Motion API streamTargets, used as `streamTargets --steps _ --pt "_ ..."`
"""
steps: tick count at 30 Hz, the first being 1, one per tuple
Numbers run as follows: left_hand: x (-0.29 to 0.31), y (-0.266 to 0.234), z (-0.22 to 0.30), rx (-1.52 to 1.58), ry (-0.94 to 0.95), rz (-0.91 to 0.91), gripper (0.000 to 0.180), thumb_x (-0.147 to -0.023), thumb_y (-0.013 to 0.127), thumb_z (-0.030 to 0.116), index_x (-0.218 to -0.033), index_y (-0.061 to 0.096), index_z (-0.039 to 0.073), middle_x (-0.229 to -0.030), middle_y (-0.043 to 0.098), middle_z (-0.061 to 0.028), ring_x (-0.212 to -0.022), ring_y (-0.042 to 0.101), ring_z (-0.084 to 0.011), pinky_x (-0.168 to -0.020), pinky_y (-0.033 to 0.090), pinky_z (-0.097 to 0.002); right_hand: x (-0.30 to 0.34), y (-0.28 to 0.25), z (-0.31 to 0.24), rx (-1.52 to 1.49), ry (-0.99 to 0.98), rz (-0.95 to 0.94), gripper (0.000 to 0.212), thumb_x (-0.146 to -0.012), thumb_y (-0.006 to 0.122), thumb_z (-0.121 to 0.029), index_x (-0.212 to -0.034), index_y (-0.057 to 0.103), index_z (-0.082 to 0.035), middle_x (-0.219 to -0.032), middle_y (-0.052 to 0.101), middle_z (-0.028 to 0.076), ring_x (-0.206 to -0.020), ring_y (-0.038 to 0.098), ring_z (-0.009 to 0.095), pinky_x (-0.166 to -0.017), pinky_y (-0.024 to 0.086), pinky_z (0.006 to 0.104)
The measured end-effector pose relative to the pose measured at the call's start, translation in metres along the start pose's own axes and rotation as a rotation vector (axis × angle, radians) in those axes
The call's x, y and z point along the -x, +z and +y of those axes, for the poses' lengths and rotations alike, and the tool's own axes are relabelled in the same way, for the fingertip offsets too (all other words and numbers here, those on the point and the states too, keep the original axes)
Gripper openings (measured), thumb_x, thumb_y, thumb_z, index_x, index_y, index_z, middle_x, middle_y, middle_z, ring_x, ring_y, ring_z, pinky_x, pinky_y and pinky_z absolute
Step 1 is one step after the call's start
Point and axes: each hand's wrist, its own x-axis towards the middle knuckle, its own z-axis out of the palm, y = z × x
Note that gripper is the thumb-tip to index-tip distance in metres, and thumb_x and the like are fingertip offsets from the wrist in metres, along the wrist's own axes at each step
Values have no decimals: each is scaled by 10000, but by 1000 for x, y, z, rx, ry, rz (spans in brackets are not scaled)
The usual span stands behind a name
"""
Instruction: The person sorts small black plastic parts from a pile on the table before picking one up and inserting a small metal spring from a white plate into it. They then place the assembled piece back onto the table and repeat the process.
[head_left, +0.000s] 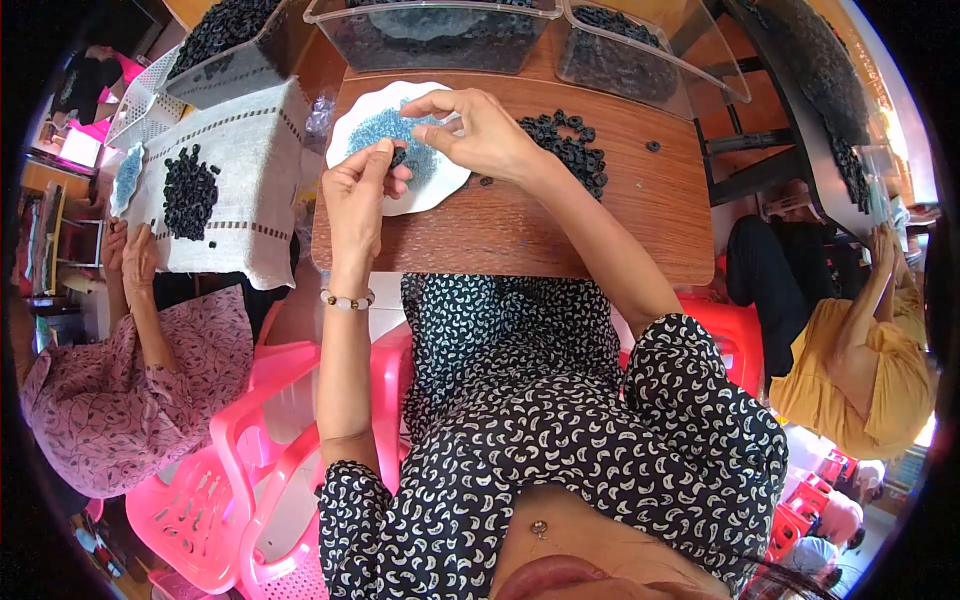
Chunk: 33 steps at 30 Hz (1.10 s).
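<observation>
My left hand (pixel 358 185) is closed on a small black ring (pixel 398 157), held between thumb and fingers at the near side of a white scalloped plate (pixel 430 195). Small pale-blue translucent pieces (pixel 380 128) are heaped on that plate. Over the plate's right part, my right hand (pixel 475 130) has its index finger and thumb bent toward each other with a gap between the tips. Nothing can be made out between them. Right of the plate, a pile of black rings (pixel 580 155) lies on the brown wooden table (pixel 640 225), partly behind my right wrist.
Clear plastic bins (pixel 430 45) of black rings line the table's far edge. A single black ring (pixel 653 146) lies at the right. On the left, a cloth-covered table (pixel 255 150) bears another black pile beside a person's hands (pixel 140 255). Another person in yellow (pixel 850 370) sits at the right.
</observation>
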Motion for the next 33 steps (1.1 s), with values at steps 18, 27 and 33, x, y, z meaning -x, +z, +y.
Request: streamTargets --steps 18,27,33 --pt "80 52 -22 331 -92 -240 391 -924 733 66 -1283 648 -64 -1092 729 -143 -914 712 -150 -831 581 -261 108 -48 -38 30 -72 143 96 -888 746 -139 -957 757 -73 -862 733 41 -820 609 174 -764 488 326" --pt "100 71 -27 -7 77 -211 293 -902 746 65 -1185 723 -8 -1002 711 -65 -870 698 -110 -740 535 -219 146 -56 -29 133 -126 159 122 -861 772 -77 -982 763 -71 -932 744 46 -866 632 185 -817 478 336" --pt "106 83 -35 584 -436 -206 367 -1055 557 175 -1345 567 -49 -1075 727 -186 -920 737 -226 -834 623 -330 162 -48 -22 101 -120 189 114 -835 762 -82 -944 729 -87 -868 707 25 -842 604 222 -772 479 339"
